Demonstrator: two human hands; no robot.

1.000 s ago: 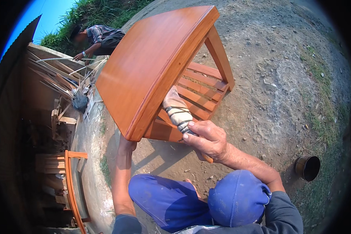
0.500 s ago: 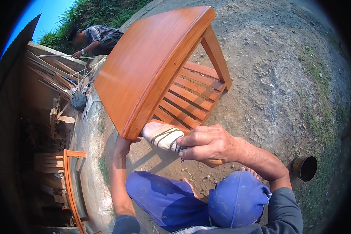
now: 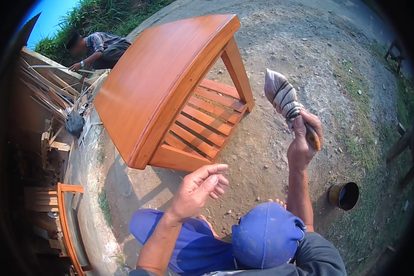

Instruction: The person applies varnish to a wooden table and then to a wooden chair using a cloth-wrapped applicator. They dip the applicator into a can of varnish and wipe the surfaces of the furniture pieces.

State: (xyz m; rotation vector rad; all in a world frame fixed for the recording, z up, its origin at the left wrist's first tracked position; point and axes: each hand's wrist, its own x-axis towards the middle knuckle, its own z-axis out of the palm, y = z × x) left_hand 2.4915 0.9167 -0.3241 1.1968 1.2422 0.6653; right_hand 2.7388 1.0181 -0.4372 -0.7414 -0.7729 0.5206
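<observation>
Now, right hand [image 3: 302, 143]: raised and clenched round the wooden handle of my brush [image 3: 283, 99], whose head is a wad of striped cloth pointing up and to the left.
Left hand [image 3: 201, 187]: released, fingers loosely curled, holding nothing, hanging in the air just in front of the table's lower rail.
Table [image 3: 163, 83]: orange varnished wood, tipped on its side on the dirt ground [image 3: 280, 50], top facing left, slatted shelf [image 3: 204, 124] facing me. I call it a table and not a desk, since it carries nothing.
Brush, how it handles: I judge it light and top-heavy, the cloth head soft and likely damp with finish, so I grip low on the stiff handle and keep off the wad.
Table, how it handles: looks stiff and fairly heavy; the glossy top may be slippery or tacky, so the bare leg [image 3: 238, 73] or rail is the better place to take hold.
Tin [image 3: 344, 195]: small dark round can, open, on the ground to my right, well apart from the table.
Knees: blue trousers [image 3: 188, 239], blue pad [image 3: 267, 234].
Beyond: a person [image 3: 99, 48] bent over by scrap wood [image 3: 46, 99].
</observation>
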